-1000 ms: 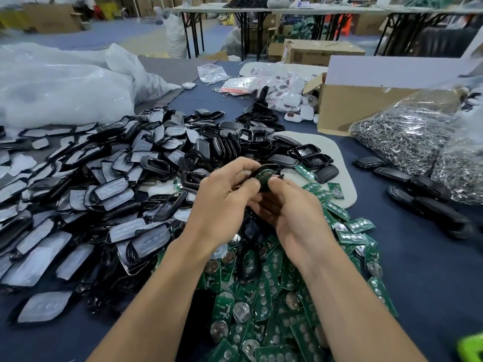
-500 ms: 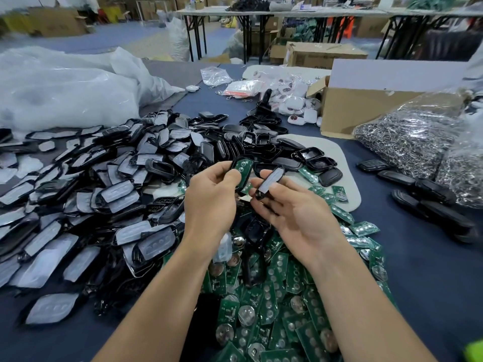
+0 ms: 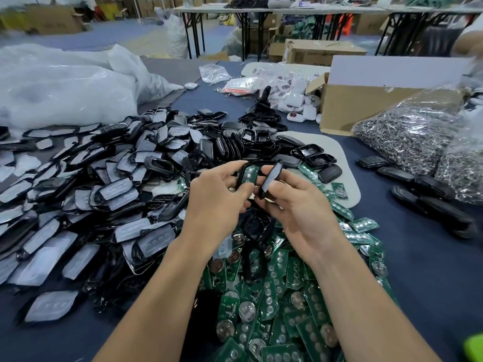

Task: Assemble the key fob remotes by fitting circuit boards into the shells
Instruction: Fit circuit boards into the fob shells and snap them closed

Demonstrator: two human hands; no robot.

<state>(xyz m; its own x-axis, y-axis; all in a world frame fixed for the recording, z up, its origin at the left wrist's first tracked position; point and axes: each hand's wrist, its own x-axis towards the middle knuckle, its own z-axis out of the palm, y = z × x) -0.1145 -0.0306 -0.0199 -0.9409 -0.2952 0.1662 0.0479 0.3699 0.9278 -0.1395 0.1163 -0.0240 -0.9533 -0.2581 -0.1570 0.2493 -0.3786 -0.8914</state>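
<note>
Your left hand (image 3: 217,197) curls its fingers around a black shell (image 3: 241,176) with a green circuit board (image 3: 251,175) inside. Your right hand (image 3: 300,207) pinches a grey-faced cover (image 3: 271,177) just beside it, above the pile of boards (image 3: 274,296) on the blue surface (image 3: 431,270).

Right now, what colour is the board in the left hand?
Green. The head view shows the board in the left hand, framed by a black shell.

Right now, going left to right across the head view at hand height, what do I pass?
Pile of shell halves → left hand → shell with a green board that it pinches → grey-padded cover → right hand pinching that cover → row of closed black fobs.
</note>
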